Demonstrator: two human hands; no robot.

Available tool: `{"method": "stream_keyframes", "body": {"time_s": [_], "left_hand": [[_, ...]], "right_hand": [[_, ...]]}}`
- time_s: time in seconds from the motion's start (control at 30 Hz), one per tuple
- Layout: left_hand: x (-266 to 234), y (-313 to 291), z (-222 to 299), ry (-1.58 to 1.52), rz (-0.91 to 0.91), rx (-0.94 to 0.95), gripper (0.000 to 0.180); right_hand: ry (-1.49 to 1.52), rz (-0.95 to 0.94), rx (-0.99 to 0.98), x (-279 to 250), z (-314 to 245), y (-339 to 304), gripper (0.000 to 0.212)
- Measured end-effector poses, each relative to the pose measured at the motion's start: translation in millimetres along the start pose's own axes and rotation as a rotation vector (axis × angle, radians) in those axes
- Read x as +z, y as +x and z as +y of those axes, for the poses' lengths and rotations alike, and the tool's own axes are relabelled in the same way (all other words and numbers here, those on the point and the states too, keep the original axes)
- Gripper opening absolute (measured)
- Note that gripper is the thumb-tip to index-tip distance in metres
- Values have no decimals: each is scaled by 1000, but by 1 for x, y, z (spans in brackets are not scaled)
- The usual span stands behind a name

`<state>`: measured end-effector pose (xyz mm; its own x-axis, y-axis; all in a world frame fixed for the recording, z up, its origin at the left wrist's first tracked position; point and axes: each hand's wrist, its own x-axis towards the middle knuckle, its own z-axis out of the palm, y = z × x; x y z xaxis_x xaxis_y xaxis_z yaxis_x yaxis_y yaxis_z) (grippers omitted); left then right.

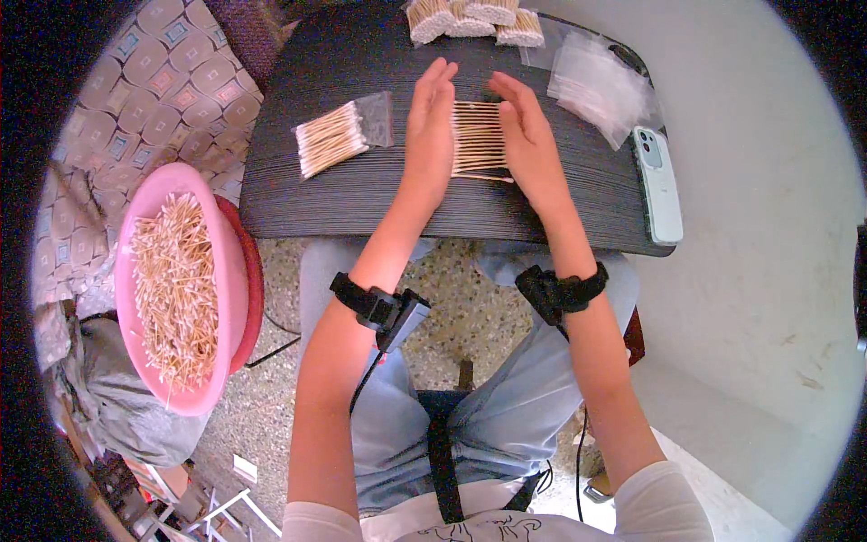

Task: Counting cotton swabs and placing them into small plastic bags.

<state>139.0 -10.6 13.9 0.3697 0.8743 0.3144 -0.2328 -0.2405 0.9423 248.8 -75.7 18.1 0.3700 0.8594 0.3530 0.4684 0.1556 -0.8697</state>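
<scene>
A row of wooden-stick cotton swabs [480, 140] lies crosswise on the dark table between my two hands, the sticks roughly parallel. My left hand [429, 135] stands on edge at the row's left end, fingers stretched out and held together. Facing it at the right end is my right hand [531, 135], its fingers also extended. The palms hide the swabs' tips. At the near edge of the row, one swab [483, 178] sits slightly askew. To the left of my left hand lies a clear plastic bag filled with cotton swabs [330, 142].
Several filled swab bags [471, 22] are stacked at the table's far edge. Clear plastic bags [596, 86] and a pale phone [660, 190] lie on the right. A pink basin [233, 298] of loose swabs [176, 289] stands left of the table. A white wall [759, 226] rises at right.
</scene>
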Motion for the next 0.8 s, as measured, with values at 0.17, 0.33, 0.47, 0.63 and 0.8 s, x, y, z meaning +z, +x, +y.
{"method": "stream_keyframes", "body": {"time_s": [0.17,0.33,0.47,0.63,0.8], "left_hand": [[-14,-15,10,430,-184,255,41],[-26,-19,17,542,-214,321,41],[-27,-17,17,534,-205,291,40],[-26,-16,14,535,-230,311,38],[-28,-15,12,554,-244,324,38]], "right_hand": [[-413,-107,-212,-22,2,-18,48],[-252,-265,-169,-35,-3,-18,55],[-272,-260,-192,-35,-8,-14,55],[-273,-208,-196,-31,-5,-12,50],[-305,-192,-214,-27,-4,-11,46]]}}
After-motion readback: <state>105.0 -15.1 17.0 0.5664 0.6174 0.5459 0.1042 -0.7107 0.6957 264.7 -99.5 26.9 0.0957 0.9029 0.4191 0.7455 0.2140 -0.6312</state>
